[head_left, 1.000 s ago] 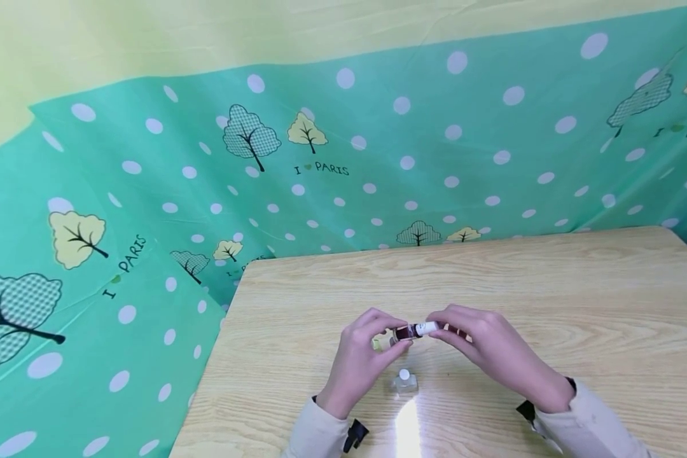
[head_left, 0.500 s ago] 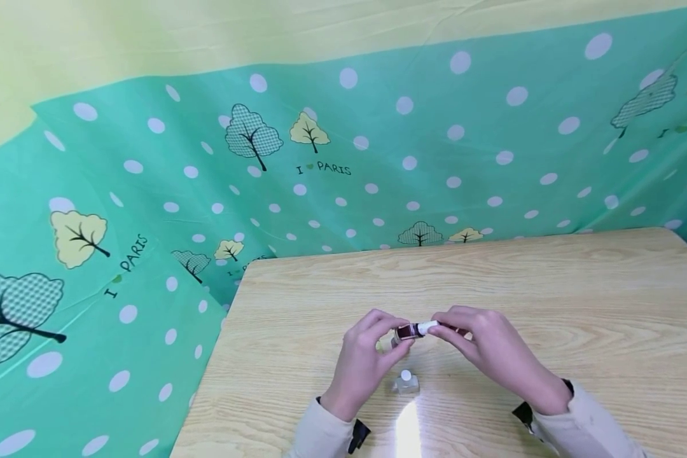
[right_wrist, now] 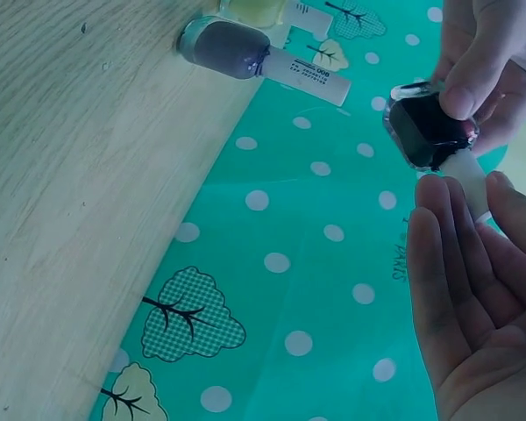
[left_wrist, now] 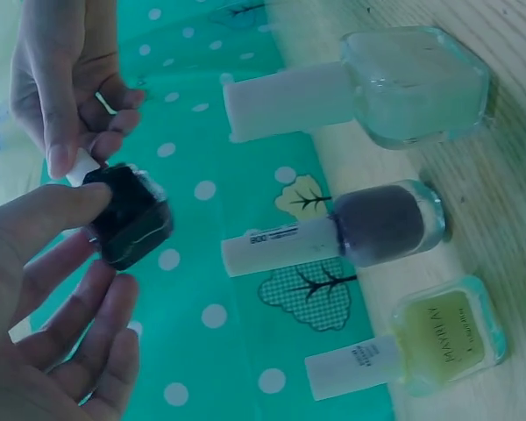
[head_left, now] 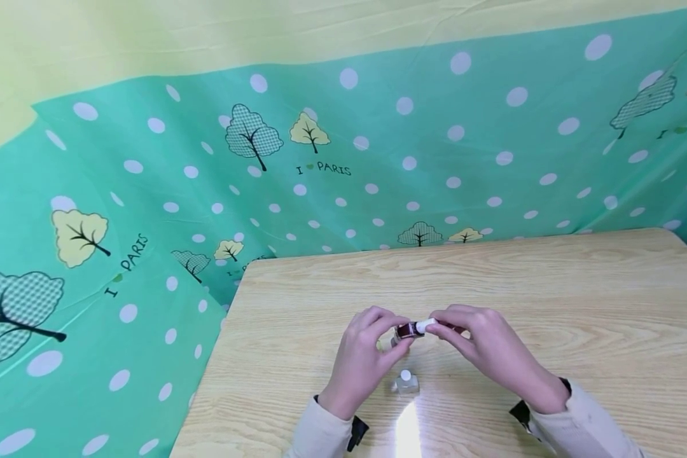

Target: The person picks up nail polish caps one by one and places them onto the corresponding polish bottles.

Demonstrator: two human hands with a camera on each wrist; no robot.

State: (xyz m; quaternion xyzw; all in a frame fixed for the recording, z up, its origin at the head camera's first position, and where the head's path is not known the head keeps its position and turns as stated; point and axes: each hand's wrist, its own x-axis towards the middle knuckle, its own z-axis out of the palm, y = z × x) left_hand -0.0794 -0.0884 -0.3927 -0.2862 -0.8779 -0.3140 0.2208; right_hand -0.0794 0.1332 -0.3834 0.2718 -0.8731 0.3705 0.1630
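My left hand pinches the glass body of a dark red nail polish bottle between thumb and fingers, above the table. Its white cap points right, and my right hand grips that cap with thumb and fingertips. In the left wrist view the dark bottle is tilted, with the cap end toward the right hand. The right wrist view has the cap at the right fingertips, joined to the bottle's neck.
On the wooden table stand a clear nail polish bottle, a greyish-purple one and a yellowish one, all white-capped. Both hands partly hide this group in the head view. A green dotted curtain hangs behind the table.
The right fingers have shifted slightly on the cap, and markings seen on it earlier are out of sight in the head view. The left hand stays almost still.
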